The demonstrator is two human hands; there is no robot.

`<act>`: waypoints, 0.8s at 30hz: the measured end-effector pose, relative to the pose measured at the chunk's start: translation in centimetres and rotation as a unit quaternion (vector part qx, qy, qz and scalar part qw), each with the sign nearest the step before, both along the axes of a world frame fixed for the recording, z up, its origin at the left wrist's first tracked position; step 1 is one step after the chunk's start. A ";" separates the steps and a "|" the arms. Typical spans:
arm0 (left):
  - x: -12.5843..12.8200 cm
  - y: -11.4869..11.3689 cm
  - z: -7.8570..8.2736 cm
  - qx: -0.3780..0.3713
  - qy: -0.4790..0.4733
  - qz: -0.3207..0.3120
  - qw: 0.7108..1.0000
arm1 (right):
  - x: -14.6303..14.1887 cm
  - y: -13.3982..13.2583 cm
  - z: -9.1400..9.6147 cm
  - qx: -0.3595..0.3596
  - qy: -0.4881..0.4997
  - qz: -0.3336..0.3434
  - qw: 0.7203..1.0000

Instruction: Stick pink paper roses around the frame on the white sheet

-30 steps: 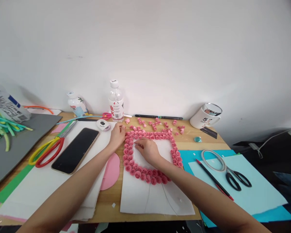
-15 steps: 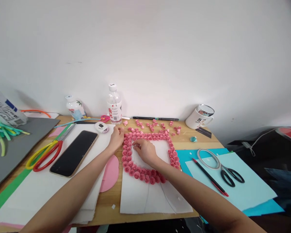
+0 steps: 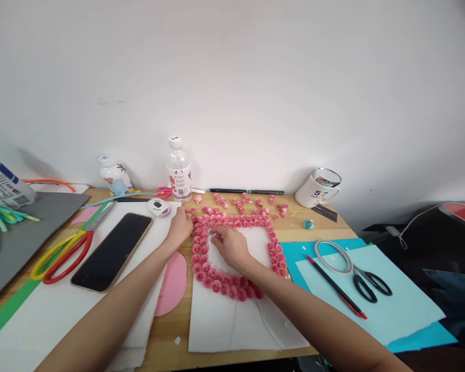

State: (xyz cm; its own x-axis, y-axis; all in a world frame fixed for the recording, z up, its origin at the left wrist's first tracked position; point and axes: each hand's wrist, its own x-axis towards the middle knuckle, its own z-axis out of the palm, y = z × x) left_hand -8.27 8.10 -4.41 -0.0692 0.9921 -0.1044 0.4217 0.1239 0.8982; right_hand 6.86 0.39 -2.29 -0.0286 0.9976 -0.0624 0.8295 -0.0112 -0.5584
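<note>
A square ring of pink paper roses [image 3: 242, 294] lies on a white sheet [image 3: 213, 330] with thin curved lines drawn on it. At the ring's upper left corner is my left hand [image 3: 179, 227], its fingers closed together on a small pink paper rose [image 3: 192, 211]; the grip is partly hidden. My right hand [image 3: 231, 249] reaches inside the ring, its curled fingers close to the left row of roses. A small gap shows between its thumb and index finger, with nothing visible there. Several loose paper roses [image 3: 241, 205] are scattered behind the ring.
Left are a phone [image 3: 112, 253], red-and-yellow scissors [image 3: 67, 253] and a white case [image 3: 158, 206]. A bottle [image 3: 179, 173] and mug [image 3: 315, 188] stand near the wall. To the right, black-handled scissors [image 3: 366, 289], a tape ring [image 3: 315, 253] and a pencil [image 3: 335, 284] lie on blue paper.
The view has shifted slightly. My left hand has drawn a little left, away from the ring's corner, with a pink rose showing at its fingertips. My right hand stays nearly in place.
</note>
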 end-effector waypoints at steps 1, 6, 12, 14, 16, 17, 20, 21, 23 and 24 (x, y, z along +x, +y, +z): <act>0.0 0.0 0.1 -0.008 0.004 -0.003 1.000 | 0.0 0.0 0.0 -0.003 0.000 -0.001 1.000; 0.1 -0.2 0.8 -0.038 0.014 -0.010 0.999 | 0.0 0.2 0.3 -0.023 0.003 -0.003 1.000; 0.3 -0.8 2.2 -0.029 0.075 -0.009 0.997 | -0.1 0.1 0.7 -0.024 -0.017 0.002 1.000; 0.3 -1.0 2.6 -0.003 0.125 -0.005 0.992 | 0.0 0.0 0.6 -0.024 -0.014 0.000 1.000; 0.3 -1.0 2.8 -0.004 0.126 -0.003 0.992 | 0.2 -0.2 0.5 -0.024 -0.014 0.004 1.000; 0.3 -1.0 2.8 -0.018 0.107 -0.004 0.994 | 0.3 -0.3 0.4 -0.025 -0.015 0.006 1.000; 0.5 -1.0 2.7 -0.066 0.043 0.004 0.997 | 0.6 -0.6 0.4 -0.030 -0.017 0.009 0.999; 0.5 -0.9 2.6 -0.074 0.031 0.009 0.997 | 0.6 -0.7 0.4 -0.030 -0.019 0.009 0.999; 0.5 -0.8 2.4 -0.079 0.018 0.014 0.997 | 0.6 -0.9 0.5 -0.028 -0.028 0.009 0.999; 0.5 -0.8 2.4 -0.079 0.011 0.014 0.997 | 0.6 -0.9 0.5 -0.028 -0.033 0.010 0.999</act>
